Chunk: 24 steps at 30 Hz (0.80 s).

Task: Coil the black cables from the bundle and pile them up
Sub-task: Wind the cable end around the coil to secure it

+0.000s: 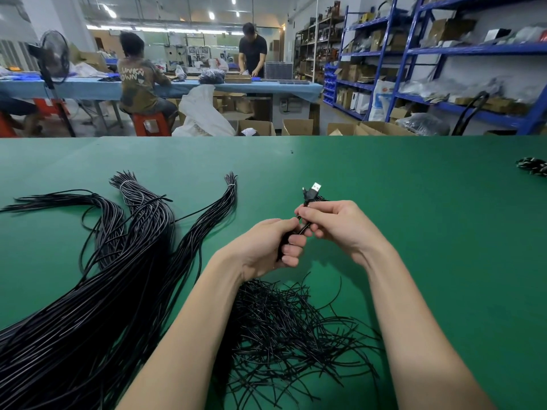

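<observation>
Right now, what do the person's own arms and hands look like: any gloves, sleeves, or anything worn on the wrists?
Both arms are bare along all that shows, with no sleeves in view. The left hand and right hand wear no gloves. No watch, band or ring shows on either wrist or on the visible fingers.

Open green table [429, 232] lies to the right and beyond the hands. On the left, the cable bundle [118, 261] blocks the way across the table. Near the front edge, loose ties [284, 329] fill the gap between the 2 forearms.
</observation>
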Available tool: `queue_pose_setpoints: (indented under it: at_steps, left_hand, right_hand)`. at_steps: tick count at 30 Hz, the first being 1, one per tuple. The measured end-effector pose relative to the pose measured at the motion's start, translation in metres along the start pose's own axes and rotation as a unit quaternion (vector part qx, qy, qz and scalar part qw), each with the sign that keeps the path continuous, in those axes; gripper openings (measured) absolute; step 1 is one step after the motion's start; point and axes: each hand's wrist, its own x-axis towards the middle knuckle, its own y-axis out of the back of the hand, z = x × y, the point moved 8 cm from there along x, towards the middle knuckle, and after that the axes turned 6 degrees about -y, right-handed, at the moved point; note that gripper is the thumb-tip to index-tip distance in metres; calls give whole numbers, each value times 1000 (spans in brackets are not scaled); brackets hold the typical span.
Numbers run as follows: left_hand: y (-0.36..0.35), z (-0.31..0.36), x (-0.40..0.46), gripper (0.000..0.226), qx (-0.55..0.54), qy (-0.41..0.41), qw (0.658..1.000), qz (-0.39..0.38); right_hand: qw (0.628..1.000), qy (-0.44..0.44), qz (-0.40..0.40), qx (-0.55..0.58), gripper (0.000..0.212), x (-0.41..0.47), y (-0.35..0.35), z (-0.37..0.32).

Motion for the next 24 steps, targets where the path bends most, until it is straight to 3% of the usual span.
queue_pose_setpoints:
  at_steps: [5,12,20,22,24]
  left_hand:
    - [2,2,-1,19,-35,-2,999,11]
    - [10,7,0,20,47,-23,999,6]
    - [29,2,5,13,-63,-36,993,90]
    - [37,4,6,12,-88,-56,987,118]
    - [44,5,7,14,-121,-72,980,140]
  right_hand:
    - [1000,-12,13,-3,13,3,2,3]
    - [999,-28,-25,22,15,2,6,4]
    - [999,-16,27,16,16,1,7,1]
    - [994,-57,7,-94,32,-3,3,3]
    - [945,-109,-94,-293,41,-9,-14,15]
